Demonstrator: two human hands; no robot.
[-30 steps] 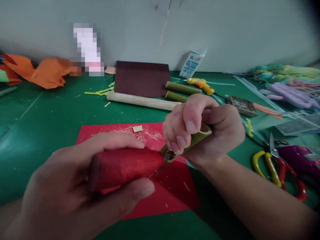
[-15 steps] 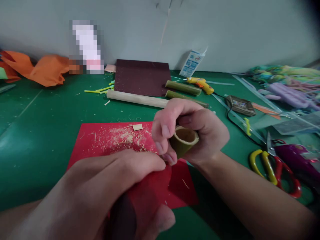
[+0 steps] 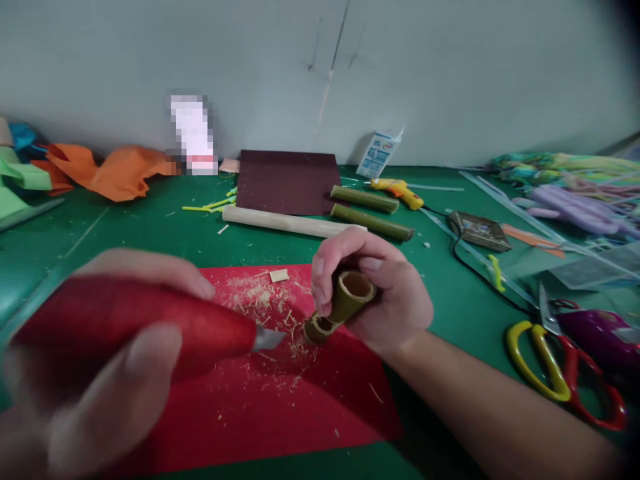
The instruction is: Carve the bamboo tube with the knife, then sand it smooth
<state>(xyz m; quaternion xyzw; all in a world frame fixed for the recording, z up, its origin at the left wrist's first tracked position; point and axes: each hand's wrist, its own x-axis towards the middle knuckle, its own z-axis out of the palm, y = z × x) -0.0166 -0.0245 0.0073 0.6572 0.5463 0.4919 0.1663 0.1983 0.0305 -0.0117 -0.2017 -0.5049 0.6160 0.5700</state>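
My left hand [image 3: 115, 400] is closed around a knife [image 3: 200, 327] with a thick red handle and a short metal blade. The blade points right, a little apart from the bamboo. My right hand [image 3: 395, 293] grips a green bamboo tube [image 3: 345, 308], its open round end tilted up toward me. Lower on the tube, a notch opens its side. Beneath both hands lies a red sheet [image 3: 260, 413], strewn with pale shavings [image 3: 260, 293] and a small bamboo chip [image 3: 279, 275].
Behind the sheet lie a pale rod [image 3: 290, 221], two bamboo pieces [image 3: 373, 221], a dark sheet [image 3: 287, 183] and a yellow glue gun [image 3: 400, 192]. Scissors [image 3: 545, 360] and a corded purple tool [image 3: 595, 333] are at right. Orange cloth [image 3: 110, 175] lies at left.
My left hand has drawn the knife back to the left, away from the bamboo, uncovering its blade and the tube's notch. The view has tilted up slightly; my right hand keeps its grip.
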